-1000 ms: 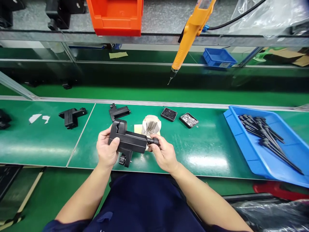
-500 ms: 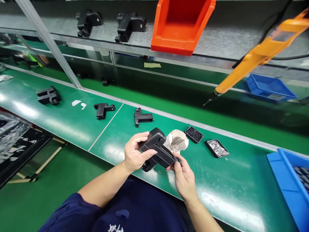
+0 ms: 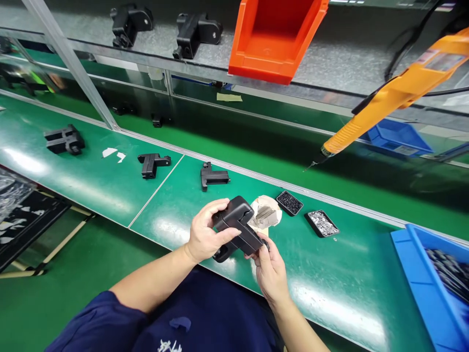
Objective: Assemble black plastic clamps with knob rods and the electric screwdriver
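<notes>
Over the front of the green bench, my left hand (image 3: 207,233) is wrapped round a black plastic bracket (image 3: 240,222), its thumb across the body. The bracket is tilted, with a thick rounded head at the upper end and a row of small teeth along one side. At its lower right end, my right hand (image 3: 270,269) pinches a small black knob (image 3: 265,244), mostly covered by the fingertips. Just behind the bracket sits a round paper-lined holder (image 3: 274,204) with thin greyish strips in it.
Similar black brackets (image 3: 214,177) lie along the bench and on the shelf above. Small trays hold black screws (image 3: 289,202) and silvery pieces (image 3: 322,223). An orange electric screwdriver (image 3: 366,115) hangs at right, near an orange bin (image 3: 276,49). A blue crate (image 3: 414,274) stands far right.
My right hand has come slightly left, closer to the bracket's end, still pinching the knob. My left hand keeps its hold. The whole view has shifted a little.
</notes>
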Available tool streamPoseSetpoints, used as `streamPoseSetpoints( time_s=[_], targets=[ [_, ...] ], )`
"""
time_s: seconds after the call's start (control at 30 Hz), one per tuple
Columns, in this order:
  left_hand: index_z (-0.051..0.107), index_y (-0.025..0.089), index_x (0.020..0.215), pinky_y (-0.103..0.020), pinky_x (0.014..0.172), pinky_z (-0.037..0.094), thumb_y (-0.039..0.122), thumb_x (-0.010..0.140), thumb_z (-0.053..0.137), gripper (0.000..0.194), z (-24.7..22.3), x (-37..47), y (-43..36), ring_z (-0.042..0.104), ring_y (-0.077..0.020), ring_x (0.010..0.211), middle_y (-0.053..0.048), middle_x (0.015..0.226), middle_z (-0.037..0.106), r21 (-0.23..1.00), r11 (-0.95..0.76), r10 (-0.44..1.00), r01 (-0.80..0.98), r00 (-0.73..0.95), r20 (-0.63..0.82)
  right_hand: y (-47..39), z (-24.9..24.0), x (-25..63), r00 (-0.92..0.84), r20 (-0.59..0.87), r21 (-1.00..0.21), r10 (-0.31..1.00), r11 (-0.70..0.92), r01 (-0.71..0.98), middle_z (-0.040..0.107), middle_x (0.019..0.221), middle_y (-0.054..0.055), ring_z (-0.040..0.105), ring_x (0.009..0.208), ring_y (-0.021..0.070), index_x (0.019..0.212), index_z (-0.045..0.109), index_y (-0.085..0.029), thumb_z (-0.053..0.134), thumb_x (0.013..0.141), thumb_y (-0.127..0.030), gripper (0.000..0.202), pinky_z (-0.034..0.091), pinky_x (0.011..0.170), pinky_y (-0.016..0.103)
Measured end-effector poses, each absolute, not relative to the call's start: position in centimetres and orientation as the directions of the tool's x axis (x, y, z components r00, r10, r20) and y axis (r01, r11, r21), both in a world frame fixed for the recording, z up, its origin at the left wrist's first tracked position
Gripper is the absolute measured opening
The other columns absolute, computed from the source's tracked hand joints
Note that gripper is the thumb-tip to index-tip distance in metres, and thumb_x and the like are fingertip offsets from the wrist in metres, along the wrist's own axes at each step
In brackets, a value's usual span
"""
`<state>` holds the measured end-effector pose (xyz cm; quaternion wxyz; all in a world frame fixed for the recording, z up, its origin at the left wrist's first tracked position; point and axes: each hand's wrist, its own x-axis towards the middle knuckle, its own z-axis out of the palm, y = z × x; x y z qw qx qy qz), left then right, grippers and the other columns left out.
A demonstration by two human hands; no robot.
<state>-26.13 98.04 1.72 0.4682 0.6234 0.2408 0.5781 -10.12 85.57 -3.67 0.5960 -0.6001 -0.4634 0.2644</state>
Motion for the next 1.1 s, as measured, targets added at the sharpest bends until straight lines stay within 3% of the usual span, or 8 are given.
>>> streamPoseSetpoints(
  time_s=[0.07, 0.17, 0.3, 0.57, 0.73, 0.87, 0.97, 1.1],
  targets=[
    [0.068, 0.017, 0.116, -0.037, 0.101, 0.055, 0.034, 0.064, 0.091, 0.059, 1.5, -25.6, 98.0, 0.067, -0.0228, 0.112, -0.013, 0.123, 0.069, 0.930, -0.070, 0.953, -0.360, 0.250, 0.169, 85.5, -3.8, -10.6, 0.486, 0.113, -0.994, 0.867, 0.099, 0.055, 0.071, 0.089, 0.006, 0.070, 0.067, 0.0222, 0.121, 0.055, -0.027, 0.046, 0.101, -0.047, 0.030, 0.063, 0.062, 0.041],
    [0.068, 0.016, 0.107, -0.029, 0.086, 0.055, 0.036, 0.053, 0.096, 0.064, 0.2, -25.2, 98.6, 0.068, -0.0157, 0.092, -0.006, 0.108, 0.072, 0.762, 0.386, 0.913, -0.520, 0.330, -0.237, 85.6, -3.9, -11.8, 0.563, -0.031, -0.996, 0.826, 0.022, -0.088, 0.069, 0.104, 0.009, 0.071, 0.083, 0.0214, 0.112, 0.057, -0.024, 0.059, 0.095, -0.051, 0.032, 0.065, 0.070, 0.040],
    [0.067, 0.016, 0.103, -0.026, 0.073, 0.052, 0.035, 0.048, 0.097, 0.064, -2.5, -25.8, 100.4, 0.064, -0.0131, 0.075, -0.001, 0.088, 0.071, 0.569, 0.569, 0.822, -0.594, 0.385, -0.421, 86.6, -4.1, -13.5, 0.590, -0.127, -0.983, 0.798, -0.023, -0.181, 0.059, 0.125, 0.011, 0.066, 0.106, 0.0230, 0.113, 0.054, -0.023, 0.066, 0.089, -0.055, 0.042, 0.064, 0.080, 0.042],
    [0.071, 0.013, 0.105, -0.025, 0.073, 0.050, 0.043, 0.055, 0.095, 0.064, -2.3, -26.5, 106.1, 0.064, -0.0126, 0.072, -0.004, 0.089, 0.072, 0.705, 0.577, 0.717, -0.413, 0.669, -0.195, 90.7, -1.6, -13.2, 0.665, -0.052, -0.999, 0.745, -0.047, -0.025, 0.060, 0.111, 0.008, 0.068, 0.092, 0.0207, 0.110, 0.053, -0.023, 0.069, 0.086, -0.056, 0.044, 0.064, 0.078, 0.042],
    [0.065, 0.010, 0.092, -0.023, 0.071, 0.050, 0.041, 0.054, 0.096, 0.058, 0.3, -27.7, 108.5, 0.063, -0.0111, 0.073, -0.001, 0.083, 0.067, 0.846, 0.489, 0.597, -0.212, 0.788, -0.147, 91.2, 0.5, -12.4, 0.575, 0.140, -0.951, 0.806, -0.052, 0.305, 0.064, 0.109, 0.010, 0.069, 0.085, 0.0213, 0.116, 0.054, -0.022, 0.059, 0.093, -0.056, 0.042, 0.062, 0.077, 0.041],
    [0.063, 0.010, 0.088, -0.026, 0.073, 0.052, 0.042, 0.052, 0.096, 0.059, 0.3, -29.3, 106.8, 0.065, -0.0134, 0.075, -0.003, 0.082, 0.067, 0.832, 0.535, 0.599, -0.150, 0.762, -0.247, 90.0, 1.2, -11.6, 0.424, 0.258, -0.771, 0.868, -0.079, 0.632, 0.070, 0.107, 0.012, 0.071, 0.086, 0.0245, 0.119, 0.056, -0.020, 0.053, 0.095, -0.060, 0.047, 0.059, 0.078, 0.042],
    [0.065, 0.010, 0.089, -0.029, 0.072, 0.054, 0.045, 0.055, 0.094, 0.057, -0.4, -30.2, 104.5, 0.066, -0.0165, 0.075, -0.006, 0.084, 0.068, 0.857, 0.484, 0.662, -0.176, 0.714, -0.228, 88.9, 1.1, -11.0, 0.327, 0.150, -0.724, 0.933, -0.122, 0.679, 0.073, 0.086, 0.010, 0.071, 0.075, 0.0252, 0.104, 0.060, -0.021, 0.047, 0.092, -0.072, 0.053, 0.058, 0.070, 0.039],
    [0.067, 0.011, 0.094, -0.026, 0.071, 0.053, 0.036, 0.063, 0.090, 0.046, -0.6, -31.2, 101.8, 0.064, -0.0152, 0.077, -0.006, 0.088, 0.069, 0.966, 0.179, 0.780, -0.186, 0.626, -0.024, 87.0, 0.8, -10.4, 0.209, -0.208, -0.860, 0.956, -0.280, 0.426, 0.062, 0.055, 0.004, 0.061, 0.047, 0.0179, 0.081, 0.056, -0.021, 0.019, 0.099, -0.073, 0.066, 0.052, 0.051, 0.031]
  ],
)
